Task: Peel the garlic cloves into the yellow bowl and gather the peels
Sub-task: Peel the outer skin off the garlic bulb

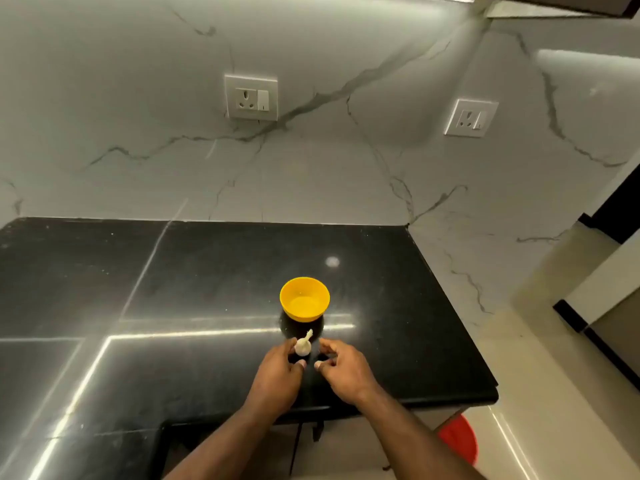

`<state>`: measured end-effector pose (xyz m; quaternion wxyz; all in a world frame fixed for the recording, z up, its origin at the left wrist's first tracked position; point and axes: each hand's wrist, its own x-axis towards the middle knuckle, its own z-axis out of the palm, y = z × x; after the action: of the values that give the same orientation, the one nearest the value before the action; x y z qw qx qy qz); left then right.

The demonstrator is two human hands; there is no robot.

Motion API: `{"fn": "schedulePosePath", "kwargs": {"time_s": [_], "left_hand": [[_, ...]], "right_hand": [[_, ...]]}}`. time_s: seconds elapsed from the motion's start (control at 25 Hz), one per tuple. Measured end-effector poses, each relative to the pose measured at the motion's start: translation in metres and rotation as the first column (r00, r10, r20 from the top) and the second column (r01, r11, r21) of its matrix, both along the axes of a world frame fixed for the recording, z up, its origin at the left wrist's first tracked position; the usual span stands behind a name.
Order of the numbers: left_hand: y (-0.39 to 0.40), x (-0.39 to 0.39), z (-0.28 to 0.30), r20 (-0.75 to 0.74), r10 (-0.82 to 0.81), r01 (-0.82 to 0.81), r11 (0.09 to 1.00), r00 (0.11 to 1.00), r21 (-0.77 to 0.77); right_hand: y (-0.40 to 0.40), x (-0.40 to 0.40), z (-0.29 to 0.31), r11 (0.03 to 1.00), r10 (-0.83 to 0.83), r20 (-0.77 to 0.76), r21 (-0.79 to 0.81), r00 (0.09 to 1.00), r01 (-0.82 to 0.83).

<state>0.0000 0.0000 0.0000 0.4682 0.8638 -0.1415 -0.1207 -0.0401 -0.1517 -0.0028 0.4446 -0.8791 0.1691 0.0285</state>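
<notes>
One garlic bulb (303, 346) sits on the black tabletop (207, 271), just in front of the one yellow bowl (304, 298), which looks empty. The left hand (278, 370) touches the bulb's side, grip loosely curled; whether it truly holds it I cannot tell. The right hand (341, 363) hovers beside, fingers relaxed, holding nothing. Best to steady the bulb, then break off single cloves. Two wall sockets

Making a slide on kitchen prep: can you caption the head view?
Two hands, left and right, reach for a garlic bulb before an empty yellow bowl on a black counter.
</notes>
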Motion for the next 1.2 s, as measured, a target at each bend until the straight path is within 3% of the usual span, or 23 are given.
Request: {"fn": "schedulePosePath", "kwargs": {"time_s": [0.24, 0.44, 0.64, 1.0, 1.2], "left_hand": [[-0.015, 0.015, -0.02, -0.109, 0.058, -0.063, 0.997, 0.992, -0.034], [-0.024, 0.022, -0.037, -0.327, 0.098, -0.169, 0.966, 0.94, -0.196], [-0.029, 0.017, -0.031, -0.332, 0.185, -0.274, 0.931, 0.925, -0.242], [-0.032, 0.017, -0.024, -0.367, 0.088, -0.191, 0.947, 0.926, -0.256], [-0.022, 0.026, -0.025, -0.512, 0.021, -0.236, 0.902, 0.859, -0.36]], "right_hand": [[-0.002, 0.015, -0.006, 1.0, 0.001, 0.011, 0.006, 1.0, -0.001], [-0.029, 0.023, -0.004, 0.929, -0.017, -0.007, 0.369, 1.0, 0.018], [-0.046, 0.035, -0.01, 0.826, 0.12, -0.018, 0.556, 0.993, -0.089], [-0.053, 0.045, -0.021, 0.798, 0.001, -0.054, 0.602, 0.999, 0.032], [-0.052, 0.043, -0.016, 0.773, 0.095, -0.073, 0.634, 0.993, -0.027]]}}
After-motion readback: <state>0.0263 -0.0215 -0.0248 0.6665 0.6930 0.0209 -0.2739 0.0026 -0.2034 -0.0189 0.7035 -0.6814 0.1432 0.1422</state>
